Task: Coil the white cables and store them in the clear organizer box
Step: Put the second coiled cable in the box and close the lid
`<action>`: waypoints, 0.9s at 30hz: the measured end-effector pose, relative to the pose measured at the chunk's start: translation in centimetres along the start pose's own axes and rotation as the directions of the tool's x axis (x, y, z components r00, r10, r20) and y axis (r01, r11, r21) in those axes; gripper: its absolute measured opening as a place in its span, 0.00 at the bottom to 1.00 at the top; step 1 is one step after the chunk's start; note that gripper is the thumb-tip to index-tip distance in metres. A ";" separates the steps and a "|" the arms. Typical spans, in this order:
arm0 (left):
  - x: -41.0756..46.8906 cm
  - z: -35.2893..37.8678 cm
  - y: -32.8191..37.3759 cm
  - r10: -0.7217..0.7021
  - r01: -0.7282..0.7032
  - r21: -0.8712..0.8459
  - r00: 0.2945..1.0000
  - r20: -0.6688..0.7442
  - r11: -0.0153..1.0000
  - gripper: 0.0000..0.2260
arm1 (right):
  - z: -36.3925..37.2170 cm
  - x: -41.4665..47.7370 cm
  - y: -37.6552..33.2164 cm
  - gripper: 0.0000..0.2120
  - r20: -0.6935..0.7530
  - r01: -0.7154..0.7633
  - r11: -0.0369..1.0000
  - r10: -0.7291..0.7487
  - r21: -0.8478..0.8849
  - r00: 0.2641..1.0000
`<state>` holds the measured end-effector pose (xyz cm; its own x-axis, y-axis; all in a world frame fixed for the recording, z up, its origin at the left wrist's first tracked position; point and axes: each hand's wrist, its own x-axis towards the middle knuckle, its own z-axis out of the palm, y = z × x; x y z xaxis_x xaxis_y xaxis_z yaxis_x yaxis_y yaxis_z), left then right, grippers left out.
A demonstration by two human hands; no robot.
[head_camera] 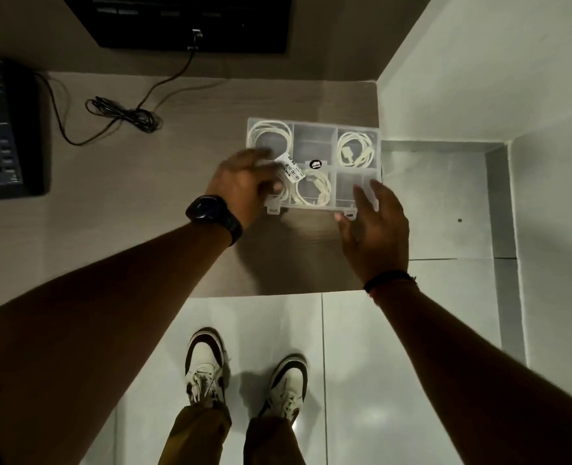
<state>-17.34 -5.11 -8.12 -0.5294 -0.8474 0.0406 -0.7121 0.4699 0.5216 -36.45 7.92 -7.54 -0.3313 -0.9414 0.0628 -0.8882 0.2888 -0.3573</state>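
The clear organizer box (315,142) lies on the desk near its right edge, lid closed, with a barcode label and a round black sticker on top. Coiled white cables sit in three compartments: back left (270,135), back right (358,150) and front middle (312,190). My left hand (244,184) rests, fingers spread and blurred, on the box's front left corner. My right hand (373,226) hovers flat over the front right corner near a latch (349,214). It holds nothing.
A black desk phone (4,132) stands at the left edge of the wooden desk (177,203). Its dark cord (127,114) lies bundled in the middle back. A black panel (190,21) is on the wall. The desk's right edge drops to tiled floor.
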 end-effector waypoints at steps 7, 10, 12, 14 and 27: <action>-1.6 0.4 -2.0 0.107 -0.203 0.233 0.923 0.370 0.951 0.28 | 1.4 0.4 1.4 0.22 0.184 0.038 0.999 -0.042 0.022 0.982; -1.7 0.6 -1.7 0.096 -0.199 0.262 0.928 0.360 0.944 0.28 | 1.1 0.5 2.2 0.23 0.215 0.113 0.994 -0.111 -0.001 0.970; -1.8 0.8 -1.7 0.090 -0.213 0.301 0.922 0.376 0.929 0.28 | 1.0 0.8 2.4 0.23 0.244 0.127 0.992 -0.118 -0.021 0.963; -1.8 0.9 -1.8 0.079 -0.224 0.339 0.916 0.393 0.914 0.28 | 1.1 1.1 2.5 0.23 0.274 0.101 0.994 -0.090 -0.028 0.957; -2.1 0.6 -1.6 0.087 -0.221 0.330 0.923 0.375 0.918 0.30 | 0.7 0.6 2.4 0.26 0.236 0.166 0.986 -0.153 -0.033 0.960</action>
<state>-15.38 -3.97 -9.61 -0.7237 -0.6483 -0.2365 -0.6887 0.6999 0.1890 -38.59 7.91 -8.98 -0.1068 -0.9887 -0.1048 -0.9410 0.1346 -0.3107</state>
